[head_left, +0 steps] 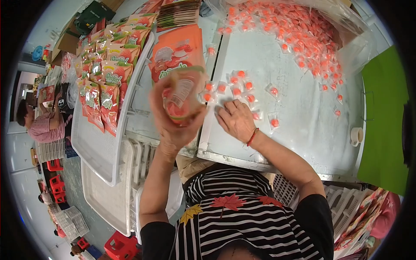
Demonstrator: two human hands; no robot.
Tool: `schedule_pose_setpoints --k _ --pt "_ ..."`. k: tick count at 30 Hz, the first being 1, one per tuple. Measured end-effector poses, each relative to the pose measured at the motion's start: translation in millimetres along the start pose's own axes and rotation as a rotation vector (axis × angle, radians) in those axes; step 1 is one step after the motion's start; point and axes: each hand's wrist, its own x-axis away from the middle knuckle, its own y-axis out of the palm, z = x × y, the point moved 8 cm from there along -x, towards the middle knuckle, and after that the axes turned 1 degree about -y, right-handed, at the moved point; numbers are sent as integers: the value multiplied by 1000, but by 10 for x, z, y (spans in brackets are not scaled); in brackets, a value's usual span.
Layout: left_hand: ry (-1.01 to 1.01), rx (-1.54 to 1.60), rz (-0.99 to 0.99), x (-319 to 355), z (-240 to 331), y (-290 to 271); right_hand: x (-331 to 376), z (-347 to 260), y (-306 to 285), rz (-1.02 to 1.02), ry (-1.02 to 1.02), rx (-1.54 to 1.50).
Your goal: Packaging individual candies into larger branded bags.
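Coral-pink and blurred, a pouch point(185, 93) sits in our left hand point(173, 135), fingers wrapped around its sides, held up near a stack of flat orange packets point(190, 41). Our right hand point(239, 121) rests on the pale tabletop point(299, 143) just beside scattered wrapped sweets point(236, 92), its fingers bent, though we cannot tell whether they pinch one. Plump printed bags point(117, 56) crowd a white tray point(97, 149) at our left.
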Motion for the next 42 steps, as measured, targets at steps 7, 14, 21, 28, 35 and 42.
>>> schedule_pose_setpoints --k 7,14,21,28,35,42 --pt "64 -177 -153 62 49 437 -249 718 -344 362 479 -684" --pt "185 -250 -117 54 188 655 -804 380 -887 563 695 -1491" --pt "145 -285 -70 55 146 690 -657 271 -831 360 644 -1195" --pt "227 -344 -107 125 60 791 -750 -135 -1105 322 100 -560" --pt "69 -129 -106 125 23 751 -956 -107 -995 94 148 -442" --pt "-330 358 262 -108 -195 63 -701 382 -1238 346 605 -707"
